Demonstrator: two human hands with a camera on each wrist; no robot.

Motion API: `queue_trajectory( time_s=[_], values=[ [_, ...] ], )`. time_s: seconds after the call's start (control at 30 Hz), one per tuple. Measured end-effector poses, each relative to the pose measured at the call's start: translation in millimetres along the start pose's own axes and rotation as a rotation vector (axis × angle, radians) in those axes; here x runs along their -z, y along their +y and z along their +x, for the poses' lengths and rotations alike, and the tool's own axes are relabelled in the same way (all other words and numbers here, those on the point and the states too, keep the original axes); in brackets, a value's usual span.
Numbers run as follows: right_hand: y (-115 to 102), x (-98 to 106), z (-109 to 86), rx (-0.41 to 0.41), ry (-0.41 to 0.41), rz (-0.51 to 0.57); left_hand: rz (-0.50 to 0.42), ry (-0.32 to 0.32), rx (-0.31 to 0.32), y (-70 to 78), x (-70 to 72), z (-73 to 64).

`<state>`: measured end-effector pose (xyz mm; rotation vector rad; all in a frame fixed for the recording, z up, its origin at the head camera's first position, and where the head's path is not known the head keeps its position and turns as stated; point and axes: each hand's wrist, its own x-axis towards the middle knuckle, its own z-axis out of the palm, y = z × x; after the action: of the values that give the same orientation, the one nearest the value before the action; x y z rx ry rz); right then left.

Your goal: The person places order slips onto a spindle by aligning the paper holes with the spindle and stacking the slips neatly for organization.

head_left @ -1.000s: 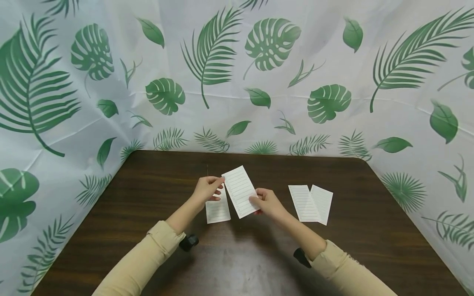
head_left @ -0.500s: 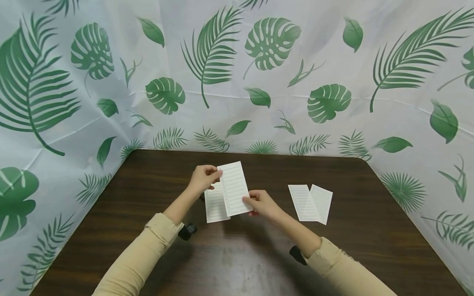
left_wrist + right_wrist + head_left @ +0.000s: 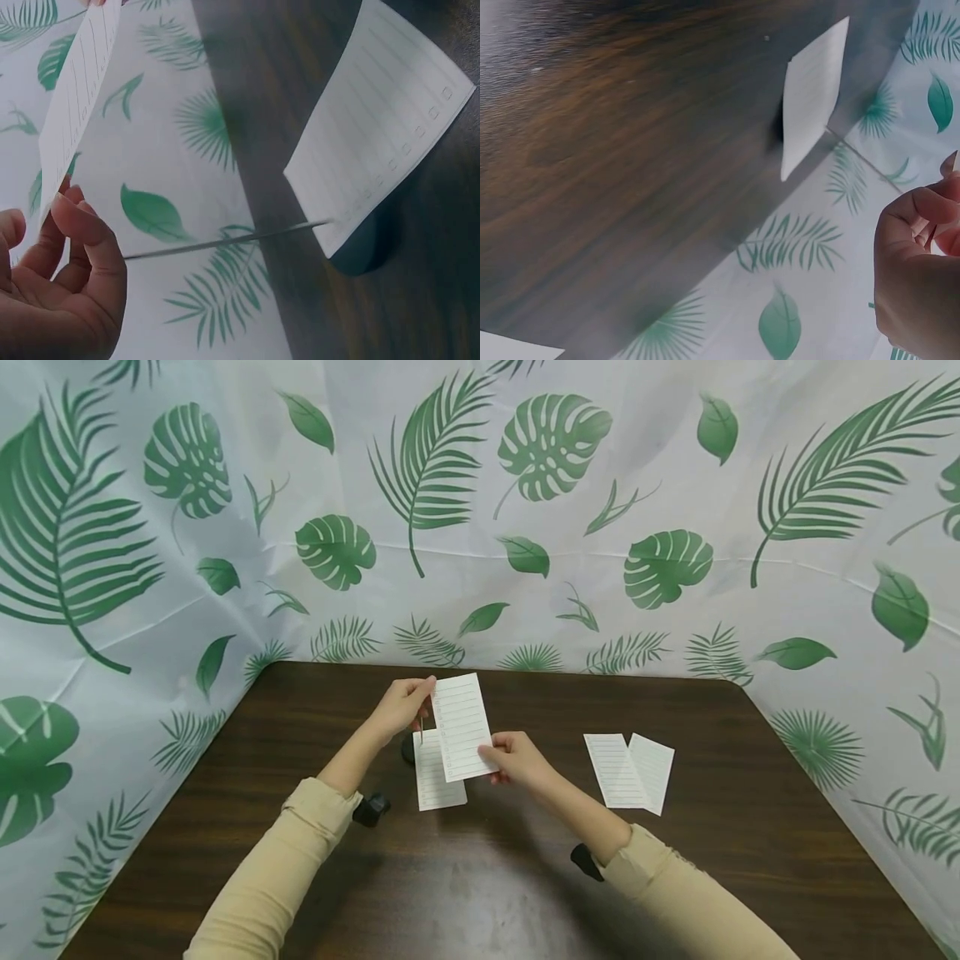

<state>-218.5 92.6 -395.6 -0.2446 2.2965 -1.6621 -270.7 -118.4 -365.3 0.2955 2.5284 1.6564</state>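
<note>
A white lined note card (image 3: 461, 727) with small checkboxes is held up between both hands. My left hand (image 3: 399, 706) pinches its upper left corner, and my right hand (image 3: 519, 760) grips its lower right edge between thumb and fingers. A thin rod (image 3: 225, 241) runs from beside the left fingers down to a second note card (image 3: 382, 120). A dark round base (image 3: 367, 244) shows partly from under that card. The rod's upper end is hidden at the left hand. In the right wrist view, the second card (image 3: 814, 97) looks tilted up from the table.
Two more lined cards (image 3: 615, 772) lie overlapping on the dark wooden table (image 3: 720, 877), right of my right hand. A white cloth with green leaves (image 3: 465, 585) hangs behind the table. Black wrist cameras (image 3: 371, 810) sit below both hands.
Both hands have moved up and left with the held card, which has turned more upright. The dark base and part of the rod now show beside the second card. The two right-hand cards stay put.
</note>
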Motion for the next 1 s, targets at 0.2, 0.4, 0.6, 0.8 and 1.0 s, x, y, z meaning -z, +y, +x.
queue_trajectory(
  time_s=[0.2,0.4,0.6,0.8,1.0],
  values=[
    [-6,-6,9.3,0.0,0.005,0.0,0.106,0.083,-0.067,4.6,11.6,3.9],
    [-8,-10,16.9,0.004,0.009,0.034,0.17,0.113,-0.056,3.7,20.1,7.3],
    [-22,-15,12.5,0.0,0.008,0.042,0.185,0.13,-0.041,-4.2,23.2,9.8],
    [-21,-17,17.6,-0.004,0.0,0.042,0.15,0.135,-0.017,-12.7,24.9,11.0],
    [-7,-19,33.0,-0.005,0.001,0.028,0.141,0.175,0.022,-19.0,23.8,11.7]
  ],
)
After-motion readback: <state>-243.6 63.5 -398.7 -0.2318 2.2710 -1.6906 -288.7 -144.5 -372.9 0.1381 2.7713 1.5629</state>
